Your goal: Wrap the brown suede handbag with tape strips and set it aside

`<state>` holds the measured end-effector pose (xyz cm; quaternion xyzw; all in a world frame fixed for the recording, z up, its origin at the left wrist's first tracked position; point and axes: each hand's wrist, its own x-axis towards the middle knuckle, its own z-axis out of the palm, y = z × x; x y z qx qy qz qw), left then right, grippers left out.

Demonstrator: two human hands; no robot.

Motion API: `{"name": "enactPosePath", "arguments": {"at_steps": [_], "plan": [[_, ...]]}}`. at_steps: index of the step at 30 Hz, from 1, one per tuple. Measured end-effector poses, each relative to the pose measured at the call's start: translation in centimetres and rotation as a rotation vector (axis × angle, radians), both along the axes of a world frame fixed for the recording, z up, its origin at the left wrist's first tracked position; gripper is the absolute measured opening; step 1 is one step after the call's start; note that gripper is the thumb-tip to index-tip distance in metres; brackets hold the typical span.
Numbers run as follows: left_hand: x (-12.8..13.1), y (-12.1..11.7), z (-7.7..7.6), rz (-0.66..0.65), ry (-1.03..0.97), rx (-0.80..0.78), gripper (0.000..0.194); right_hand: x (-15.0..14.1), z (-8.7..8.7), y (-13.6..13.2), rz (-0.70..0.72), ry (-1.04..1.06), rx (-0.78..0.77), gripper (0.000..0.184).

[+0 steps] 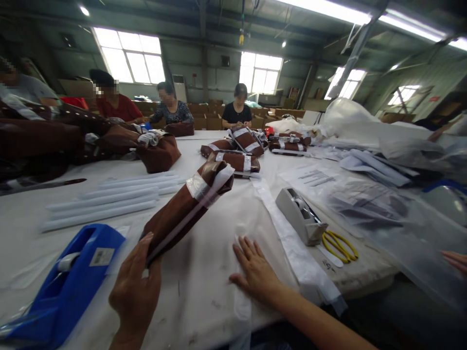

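Note:
My left hand [136, 284] grips the near end of a brown folded bag bundle [175, 214], fingers wrapped round it. The bundle slants up and away over the table, with a white strip along its side and a shiny transparent band round its far end. My right hand [255, 270] lies flat with fingers apart, touching a whitish translucent strip [242, 308] on the white table. Left of my left hand stands a blue tape dispenser [78, 277]. Beyond my right hand is a grey tape dispenser [301, 216] with yellow-handled scissors [339, 247] beside it.
Several white rolled tubes [105, 204] lie at left, below a heap of brown bags [156, 153]. More wrapped brown bundles [237, 163] sit farther back. Plastic sheets [368, 199] cover the right side. Co-workers [237, 114] sit across the table; another person's hand [456, 260] shows at the right edge.

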<state>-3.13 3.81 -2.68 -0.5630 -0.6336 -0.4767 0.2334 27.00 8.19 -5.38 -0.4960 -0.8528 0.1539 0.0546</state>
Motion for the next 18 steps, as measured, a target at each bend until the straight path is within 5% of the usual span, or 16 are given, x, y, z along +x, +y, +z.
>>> {"name": "enactPosePath", "arguments": {"at_steps": [4,9,13,18], "plan": [[-0.3,0.1,1.0,0.046,-0.050,0.062,0.061,-3.1,0.8,2.5,0.258,0.096,-0.032,0.079],[0.6,0.1,3.1,0.010,-0.012,0.120,0.063,-7.3,1.4,7.1,0.399,0.143,-0.031,0.063],[1.3,0.6,4.5,-0.061,0.059,0.154,0.065,-9.9,2.4,9.9,0.375,0.202,-0.031,0.043],[1.6,1.0,5.0,-0.075,0.015,0.147,0.060,-11.3,3.2,12.3,0.238,0.230,0.011,0.048]]}}
